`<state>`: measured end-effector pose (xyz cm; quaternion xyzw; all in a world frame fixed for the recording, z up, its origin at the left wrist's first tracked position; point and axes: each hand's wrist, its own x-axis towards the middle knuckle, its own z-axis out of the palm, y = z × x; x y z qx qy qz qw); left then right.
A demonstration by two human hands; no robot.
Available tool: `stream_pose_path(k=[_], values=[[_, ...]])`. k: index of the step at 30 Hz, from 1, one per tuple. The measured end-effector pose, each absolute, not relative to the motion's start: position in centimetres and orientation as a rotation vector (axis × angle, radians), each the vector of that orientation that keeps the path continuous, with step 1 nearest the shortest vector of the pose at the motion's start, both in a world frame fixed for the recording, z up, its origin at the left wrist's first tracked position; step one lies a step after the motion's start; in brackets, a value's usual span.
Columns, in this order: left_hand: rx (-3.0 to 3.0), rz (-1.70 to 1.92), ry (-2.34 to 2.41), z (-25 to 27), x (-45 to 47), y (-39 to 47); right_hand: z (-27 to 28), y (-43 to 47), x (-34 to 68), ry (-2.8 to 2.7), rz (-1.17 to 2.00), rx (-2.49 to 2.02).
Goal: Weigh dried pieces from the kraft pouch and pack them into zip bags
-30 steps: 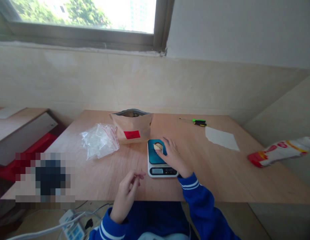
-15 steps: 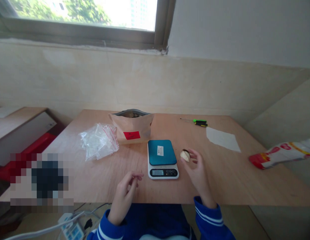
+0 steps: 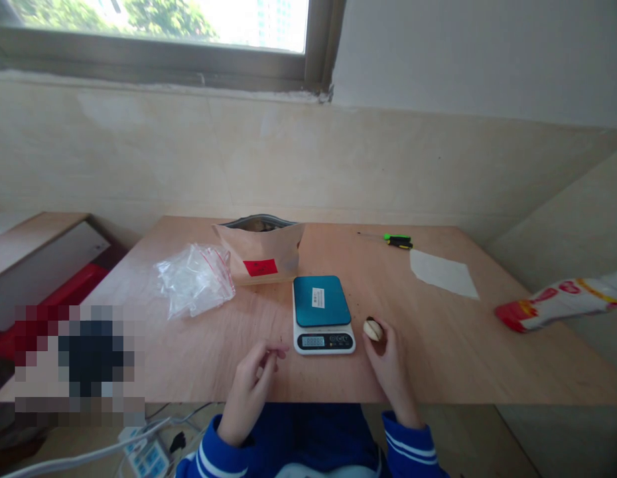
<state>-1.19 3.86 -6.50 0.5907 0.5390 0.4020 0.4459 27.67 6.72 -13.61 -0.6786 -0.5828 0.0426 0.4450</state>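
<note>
Hand, right (image 3: pixel 391 362), pinches nut (image 3: pixel 372 329) just right of scale (image 3: pixel 322 315), low over bench (image 3: pixel 438 345). Left hand (image 3: pixel 253 385) loosely curled, holding nothing visible, left of scale. Brown bag (image 3: pixel 261 252) behind scale, plastic bags (image 3: pixel 194 279) farther left.

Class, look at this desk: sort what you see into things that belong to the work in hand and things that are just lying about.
In use: pale nut-like piece pinched in the right hand; digital scale; open brown pouch; clear zip bags; left hand, fingertips pinched together.

Lying about: screwdriver; white paper; red-and-white packet.
</note>
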Motion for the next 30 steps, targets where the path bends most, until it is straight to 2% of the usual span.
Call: stream_pose_path(k=[19,30], values=[[1.463,0.944,1.337,-6.92,-1.22,4.01,-14.18,6.29,27.59,-1.594,-0.048,-1.763],[1.463,0.941,1.336,-6.93,-1.36,3.96,-13.99,5.99,27.43,-1.615,-0.011,-1.806]])
